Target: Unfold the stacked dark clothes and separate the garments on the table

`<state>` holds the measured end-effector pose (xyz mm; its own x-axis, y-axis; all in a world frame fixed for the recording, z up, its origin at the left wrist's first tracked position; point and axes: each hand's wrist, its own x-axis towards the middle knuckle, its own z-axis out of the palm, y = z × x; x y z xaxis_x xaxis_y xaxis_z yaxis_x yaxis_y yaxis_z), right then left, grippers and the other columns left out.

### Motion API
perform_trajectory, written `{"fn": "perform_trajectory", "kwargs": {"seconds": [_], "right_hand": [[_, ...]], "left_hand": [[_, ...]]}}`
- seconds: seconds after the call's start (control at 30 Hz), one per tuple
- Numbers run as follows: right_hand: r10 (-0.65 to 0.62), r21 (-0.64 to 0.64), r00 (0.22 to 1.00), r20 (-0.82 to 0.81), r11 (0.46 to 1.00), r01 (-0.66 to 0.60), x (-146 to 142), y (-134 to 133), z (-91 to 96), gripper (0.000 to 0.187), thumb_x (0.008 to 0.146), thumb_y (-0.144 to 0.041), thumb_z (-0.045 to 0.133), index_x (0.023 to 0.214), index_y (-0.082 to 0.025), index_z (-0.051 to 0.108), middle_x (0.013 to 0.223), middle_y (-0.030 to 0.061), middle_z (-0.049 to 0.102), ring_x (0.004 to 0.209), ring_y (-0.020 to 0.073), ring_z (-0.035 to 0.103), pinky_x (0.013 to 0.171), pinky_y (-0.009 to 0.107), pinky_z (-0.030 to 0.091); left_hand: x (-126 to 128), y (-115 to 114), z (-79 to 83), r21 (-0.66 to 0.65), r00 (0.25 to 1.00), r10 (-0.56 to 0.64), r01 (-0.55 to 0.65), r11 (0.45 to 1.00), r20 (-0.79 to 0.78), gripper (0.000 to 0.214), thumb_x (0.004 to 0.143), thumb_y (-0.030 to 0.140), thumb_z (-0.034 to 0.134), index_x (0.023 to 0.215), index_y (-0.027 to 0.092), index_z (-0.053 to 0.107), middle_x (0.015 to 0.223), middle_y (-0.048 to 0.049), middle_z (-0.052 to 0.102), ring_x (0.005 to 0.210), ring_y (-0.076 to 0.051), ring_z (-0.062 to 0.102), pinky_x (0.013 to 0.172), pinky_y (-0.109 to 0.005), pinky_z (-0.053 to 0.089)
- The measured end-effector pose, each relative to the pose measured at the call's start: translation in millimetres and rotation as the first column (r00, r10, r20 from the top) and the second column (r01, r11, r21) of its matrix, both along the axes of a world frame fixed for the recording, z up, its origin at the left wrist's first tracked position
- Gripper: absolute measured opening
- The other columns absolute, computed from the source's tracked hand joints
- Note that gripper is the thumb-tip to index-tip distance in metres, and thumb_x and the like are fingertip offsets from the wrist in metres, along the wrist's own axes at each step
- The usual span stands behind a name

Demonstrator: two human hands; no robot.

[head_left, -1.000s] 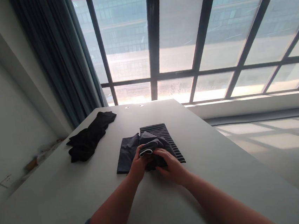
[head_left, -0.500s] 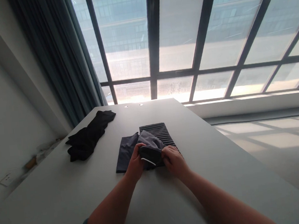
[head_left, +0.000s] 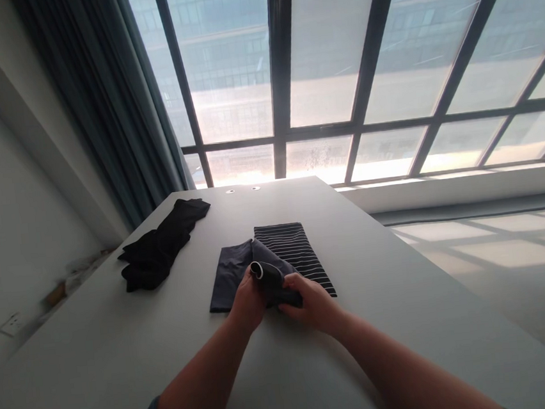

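Both my hands grip a small dark grey garment (head_left: 272, 276) with a pale rolled edge, bunched up just above the white table (head_left: 122, 347). My left hand (head_left: 247, 303) pinches its left side near the rolled edge. My right hand (head_left: 313, 302) is closed on its lower right part. Under and behind it lie two flat folded pieces: a dark grey one (head_left: 229, 279) on the left and a black one with thin white stripes (head_left: 292, 247) on the right.
A crumpled black garment (head_left: 158, 247) lies at the table's far left. Two small round holes (head_left: 241, 189) sit near the far edge. A dark curtain (head_left: 108, 104) hangs at left, and large windows (head_left: 336, 63) fill the back.
My hands have rolled the grey garment tighter and smaller; its pale edge has moved from the front middle to the upper left by my left thumb. The folded pieces beneath have not moved.
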<state>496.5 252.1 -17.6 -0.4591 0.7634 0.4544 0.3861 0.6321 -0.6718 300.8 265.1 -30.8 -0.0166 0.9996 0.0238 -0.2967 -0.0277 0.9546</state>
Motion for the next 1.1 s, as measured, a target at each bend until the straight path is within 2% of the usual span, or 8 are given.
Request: {"fn": "perform_trajectory", "kwargs": {"seconds": [0.2, 0.3, 0.4, 0.5, 0.57, 0.67, 0.93, 1.1], "right_hand": [[-0.213, -0.019, 0.972, -0.104, 0.977, 0.212, 3, 11, -1.5, 0.021, 0.094, -0.037, 0.056, 0.096, -0.018, 0.065, 0.074, 0.0003, 0.061, 0.063, 0.0129, 0.050, 0.061, 0.021, 0.035], [-0.207, -0.005, 0.966, -0.155, 0.978, 0.209, 3, 13, 1.6, 0.034, 0.101, -0.045, 0.053, 0.084, -0.017, 0.062, 0.073, 0.0024, 0.060, 0.066, 0.0141, 0.052, 0.063, 0.023, 0.039], [-0.185, 0.054, 0.968, -0.169, 0.979, 0.197, 1, 11, 3.1, 0.034, 0.104, -0.041, 0.049, 0.083, -0.017, 0.062, 0.081, 0.0054, 0.064, 0.073, 0.0158, 0.056, 0.069, 0.024, 0.043], [-0.162, 0.136, 0.976, -0.148, 0.974, 0.182, 0, 10, 2.7, 0.021, 0.099, -0.034, 0.056, 0.097, -0.017, 0.067, 0.096, 0.0080, 0.067, 0.087, 0.0186, 0.061, 0.077, 0.026, 0.047], [-0.123, 0.175, 0.985, -0.118, 0.974, 0.143, -1, 9, 1.7, 0.019, 0.095, -0.030, 0.061, 0.107, -0.018, 0.069, 0.104, 0.0087, 0.067, 0.095, 0.0206, 0.062, 0.082, 0.028, 0.048], [-0.085, 0.164, 0.991, -0.099, 0.981, 0.101, -1, 9, -0.3, 0.021, 0.096, -0.028, 0.060, 0.111, -0.019, 0.071, 0.108, 0.0088, 0.068, 0.100, 0.0218, 0.062, 0.086, 0.030, 0.049], [-0.227, -0.062, 0.942, -0.249, 0.974, 0.219, -1, 9, -4.1, 0.023, 0.095, -0.040, 0.062, 0.100, -0.017, 0.068, 0.091, 0.0034, 0.069, 0.078, 0.0158, 0.062, 0.071, 0.024, 0.047], [-0.203, -0.044, 0.930, -0.305, 0.979, 0.200, 0, 9, 3.0, 0.029, 0.098, -0.044, 0.061, 0.091, -0.017, 0.069, 0.092, 0.0049, 0.069, 0.086, 0.0169, 0.062, 0.077, 0.025, 0.047]], "left_hand": [[-9, 1, 11.1, -0.052, 0.998, -0.004, 0.001, 0.999, -0.068, 0.042, 0.089, 0.057, 0.066, 0.112, 0.023, 0.055, 0.068, 0.0059, 0.050, 0.049, -0.010, 0.045, 0.043, -0.018, 0.030], [-9, -1, 14.7, -0.042, 0.980, -0.089, 0.083, 0.996, -0.176, 0.048, 0.088, 0.062, 0.068, 0.107, 0.020, 0.057, 0.074, 0.0022, 0.058, 0.056, -0.011, 0.054, 0.044, -0.018, 0.033], [-9, -6, 14.1, 0.036, 0.961, -0.173, 0.185, 0.982, -0.214, 0.063, 0.088, 0.063, 0.071, 0.130, 0.019, 0.055, 0.101, -0.0064, 0.068, 0.085, -0.019, 0.068, 0.058, -0.023, 0.051], [-6, -8, 9.5, 0.167, 0.954, -0.219, 0.254, 0.953, -0.205, 0.090, 0.087, 0.057, 0.078, 0.158, 0.024, 0.033, 0.120, -0.0091, 0.068, 0.104, -0.024, 0.068, 0.086, -0.034, 0.058], [-4, -8, 5.4, 0.260, 0.960, -0.198, 0.245, 0.934, -0.196, 0.098, 0.086, 0.052, 0.082, 0.162, 0.026, 0.026, 0.131, -0.0112, 0.065, 0.116, -0.027, 0.066, 0.100, -0.040, 0.055], [0, -6, 0.9, 0.327, 0.976, -0.101, 0.162, 0.931, -0.195, 0.082, 0.087, 0.048, 0.082, 0.154, 0.024, 0.041, 0.132, -0.0117, 0.065, 0.122, -0.029, 0.064, 0.108, -0.042, 0.051], [6, -3, -0.8, 0.221, 0.981, -0.192, 0.190, 0.957, -0.015, 0.078, 0.084, 0.044, 0.086, 0.147, 0.021, 0.046, 0.103, -0.0054, 0.072, 0.094, -0.019, 0.068, 0.083, -0.027, 0.053], [9, -5, 0.9, 0.156, 0.988, -0.136, 0.122, 0.980, 0.079, 0.075, 0.080, 0.043, 0.088, 0.140, 0.021, 0.049, 0.092, -0.0018, 0.070, 0.082, -0.015, 0.066, 0.076, -0.025, 0.053]]}}
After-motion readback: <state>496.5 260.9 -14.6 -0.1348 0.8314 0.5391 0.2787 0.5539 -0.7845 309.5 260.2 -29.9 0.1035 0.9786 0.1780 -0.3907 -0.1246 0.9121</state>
